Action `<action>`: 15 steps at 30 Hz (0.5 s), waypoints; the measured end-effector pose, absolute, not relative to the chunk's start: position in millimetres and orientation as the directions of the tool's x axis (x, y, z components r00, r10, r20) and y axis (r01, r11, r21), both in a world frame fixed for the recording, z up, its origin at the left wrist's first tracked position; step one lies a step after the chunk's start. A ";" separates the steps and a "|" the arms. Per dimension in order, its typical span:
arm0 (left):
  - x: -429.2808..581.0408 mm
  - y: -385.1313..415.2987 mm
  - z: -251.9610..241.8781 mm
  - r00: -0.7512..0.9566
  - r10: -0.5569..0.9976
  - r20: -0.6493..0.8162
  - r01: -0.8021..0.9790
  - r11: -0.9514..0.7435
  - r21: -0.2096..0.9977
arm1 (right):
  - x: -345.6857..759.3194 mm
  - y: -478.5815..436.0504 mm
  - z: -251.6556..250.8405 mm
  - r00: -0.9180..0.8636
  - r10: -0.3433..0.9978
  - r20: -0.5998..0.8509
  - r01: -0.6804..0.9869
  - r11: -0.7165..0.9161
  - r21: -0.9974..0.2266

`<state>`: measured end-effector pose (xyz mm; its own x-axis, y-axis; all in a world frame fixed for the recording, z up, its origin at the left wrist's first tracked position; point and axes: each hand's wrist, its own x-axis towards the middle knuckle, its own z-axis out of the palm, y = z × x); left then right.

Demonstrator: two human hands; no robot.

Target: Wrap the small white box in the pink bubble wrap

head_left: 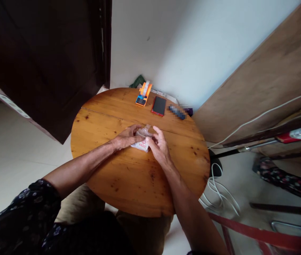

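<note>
A small clear plastic packet [141, 144] with red print on its front lies at the middle of the round wooden table [108, 191]. My left hand [128, 137] grips its left side, the fingers bent over its upper edge. On the right side, my right hand [159, 144] holds the packet with the thumb against its front, while the index finger is raised. A small translucent flap stands up at the packet's top between the hands. What lies inside the packet is too small to make out.
An orange tape dispenser [144, 94] stands at the table's far edge, near a red-framed tablet [158, 106] and a blurred dark item [177, 112]. A white wall rises behind. White cable [216, 191] loops on the floor at right, near a red chair frame [259, 230].
</note>
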<state>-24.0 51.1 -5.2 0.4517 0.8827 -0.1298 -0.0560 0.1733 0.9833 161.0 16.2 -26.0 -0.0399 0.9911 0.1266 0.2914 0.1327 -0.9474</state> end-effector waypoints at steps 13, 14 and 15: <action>-24.9 52.9 -7.0 0.456 0.877 -0.151 -0.010 0.175 0.985 | 155.5 15.8 -26.1 0.004 0.990 0.143 0.335 0.133 -0.933; -24.9 52.4 -7.0 0.461 0.874 -0.156 -0.017 0.184 0.983 | 155.3 15.0 -25.6 0.000 0.990 0.139 0.332 0.131 -0.934; -25.1 52.1 -7.0 0.466 0.870 -0.160 -0.019 0.191 0.981 | 155.1 14.3 -25.1 -0.003 0.991 0.136 0.332 0.129 -0.934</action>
